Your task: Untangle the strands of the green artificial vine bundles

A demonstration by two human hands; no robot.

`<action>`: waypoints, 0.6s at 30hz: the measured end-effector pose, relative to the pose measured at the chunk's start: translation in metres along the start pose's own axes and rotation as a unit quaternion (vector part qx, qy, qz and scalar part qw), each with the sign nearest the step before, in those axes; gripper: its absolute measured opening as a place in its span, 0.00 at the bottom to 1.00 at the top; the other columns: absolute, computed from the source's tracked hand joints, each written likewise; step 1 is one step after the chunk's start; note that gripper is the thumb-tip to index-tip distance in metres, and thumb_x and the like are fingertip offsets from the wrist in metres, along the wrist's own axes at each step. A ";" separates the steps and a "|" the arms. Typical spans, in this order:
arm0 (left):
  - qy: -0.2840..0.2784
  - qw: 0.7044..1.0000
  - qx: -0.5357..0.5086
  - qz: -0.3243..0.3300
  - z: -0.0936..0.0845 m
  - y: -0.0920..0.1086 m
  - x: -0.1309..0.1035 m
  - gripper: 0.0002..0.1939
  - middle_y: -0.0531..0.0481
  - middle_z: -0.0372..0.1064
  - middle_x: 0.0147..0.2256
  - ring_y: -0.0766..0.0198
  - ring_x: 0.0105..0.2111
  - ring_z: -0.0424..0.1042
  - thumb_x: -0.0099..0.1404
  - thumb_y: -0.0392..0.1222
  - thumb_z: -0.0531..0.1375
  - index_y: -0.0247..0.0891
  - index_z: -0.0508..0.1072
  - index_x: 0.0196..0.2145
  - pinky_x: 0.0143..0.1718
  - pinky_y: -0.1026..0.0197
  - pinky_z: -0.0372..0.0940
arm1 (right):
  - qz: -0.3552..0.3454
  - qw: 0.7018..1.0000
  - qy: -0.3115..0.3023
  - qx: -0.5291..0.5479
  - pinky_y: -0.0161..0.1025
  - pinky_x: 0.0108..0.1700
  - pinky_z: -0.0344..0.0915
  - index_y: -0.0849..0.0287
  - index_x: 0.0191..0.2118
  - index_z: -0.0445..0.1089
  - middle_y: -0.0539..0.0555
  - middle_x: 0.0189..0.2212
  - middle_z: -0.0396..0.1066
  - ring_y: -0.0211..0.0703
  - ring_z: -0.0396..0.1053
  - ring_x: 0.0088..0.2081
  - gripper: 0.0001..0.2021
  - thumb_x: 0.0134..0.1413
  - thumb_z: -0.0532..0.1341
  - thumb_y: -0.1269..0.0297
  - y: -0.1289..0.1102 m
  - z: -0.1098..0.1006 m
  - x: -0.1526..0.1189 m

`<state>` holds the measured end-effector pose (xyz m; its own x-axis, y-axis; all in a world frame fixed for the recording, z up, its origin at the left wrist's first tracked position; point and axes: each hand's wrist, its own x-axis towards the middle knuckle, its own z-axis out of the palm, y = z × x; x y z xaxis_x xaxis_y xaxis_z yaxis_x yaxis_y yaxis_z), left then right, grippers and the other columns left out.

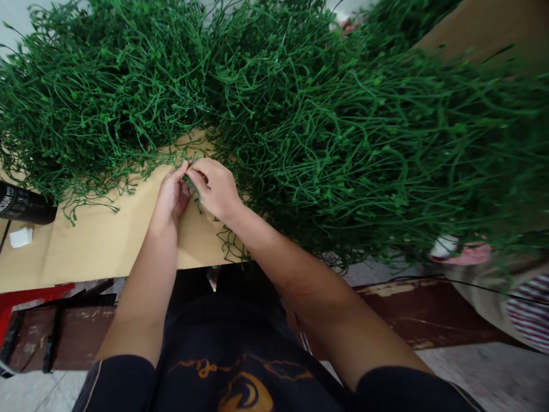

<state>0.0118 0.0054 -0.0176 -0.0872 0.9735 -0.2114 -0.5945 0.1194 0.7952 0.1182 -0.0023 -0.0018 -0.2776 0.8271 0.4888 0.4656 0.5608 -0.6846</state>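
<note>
Left hand [172, 193] and right hand [215, 187] together, fingertips pinching one green sprig [191, 169] at near edge of green heap [300, 114]; heap lies ahead, spreading rightward, over worktop [98, 240].

A tan table [98, 240] spreads below and to the left of the hands, its near edge running just under them. Far left of the hands, a black cylinder [23, 205] and a small white block [20, 237] rest on it. Below the table edge show dark brown boards [429, 312], a red frame [26, 297], and pale grey floor [493, 372].
</note>
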 end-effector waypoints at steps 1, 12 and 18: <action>0.010 1.000 -0.007 0.004 0.000 0.000 0.000 0.04 0.51 0.72 0.26 0.66 0.34 0.75 0.60 0.36 0.57 0.33 0.71 0.31 0.41 0.63 0.69 | -0.007 1.000 0.014 0.021 0.40 0.42 0.61 0.57 0.27 0.60 0.54 0.30 0.66 0.41 0.62 0.35 0.11 0.60 0.49 0.63 0.000 0.000 -0.002; 0.090 0.996 0.009 -0.015 0.011 0.010 -0.007 0.08 0.57 0.65 0.19 0.75 0.19 0.65 0.64 0.35 0.54 0.35 0.64 0.26 0.27 0.70 0.63 | -0.021 0.994 0.030 0.105 0.35 0.30 0.57 0.56 0.25 0.54 0.48 0.22 0.58 0.35 0.56 0.25 0.11 0.58 0.47 0.65 -0.003 -0.007 -0.016; 0.135 0.991 0.011 -0.012 0.004 0.011 0.000 0.12 0.59 0.59 0.17 0.75 0.19 0.60 0.66 0.37 0.53 0.39 0.60 0.23 0.26 0.69 0.59 | -0.132 0.991 0.017 0.032 0.36 0.32 0.59 0.57 0.27 0.57 0.52 0.25 0.62 0.38 0.60 0.29 0.08 0.55 0.46 0.70 -0.028 -0.012 -0.051</action>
<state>0.0085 0.0071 -0.0063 -0.2859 0.8826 -0.3731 -0.5817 0.1496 0.7995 0.1299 -0.0606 -0.0010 -0.3528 0.6504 0.6727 0.3259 0.7593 -0.5632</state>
